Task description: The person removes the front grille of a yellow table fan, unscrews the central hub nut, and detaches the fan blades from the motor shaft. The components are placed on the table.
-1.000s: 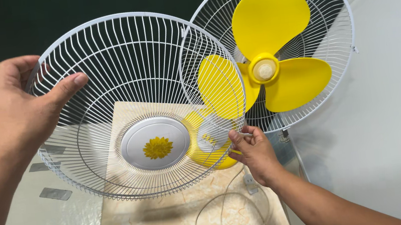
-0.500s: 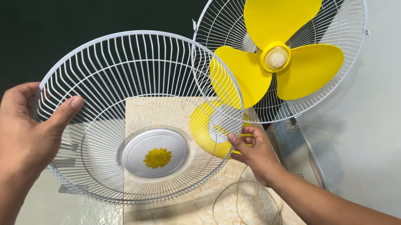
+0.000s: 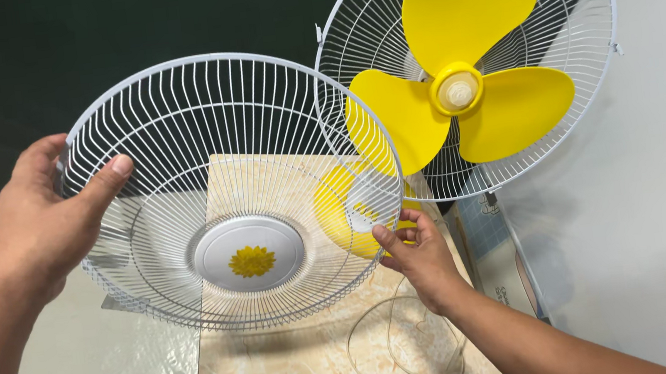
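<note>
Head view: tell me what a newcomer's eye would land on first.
The bright yellow three-blade propeller stands out at upper right, sitting inside the white rear grille of the fan. At centre, a detached white front grille with a silver disc and yellow flower emblem is held above a marbled tabletop, the left hand on its left rim and the right hand on its right.

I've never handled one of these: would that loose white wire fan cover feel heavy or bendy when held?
The front grille is probably light: it is mostly thin wires and gaps, held at opposite rim edges by the left hand and right hand. It likely flexes slightly. Its round rim could roll if set on edge.
</note>
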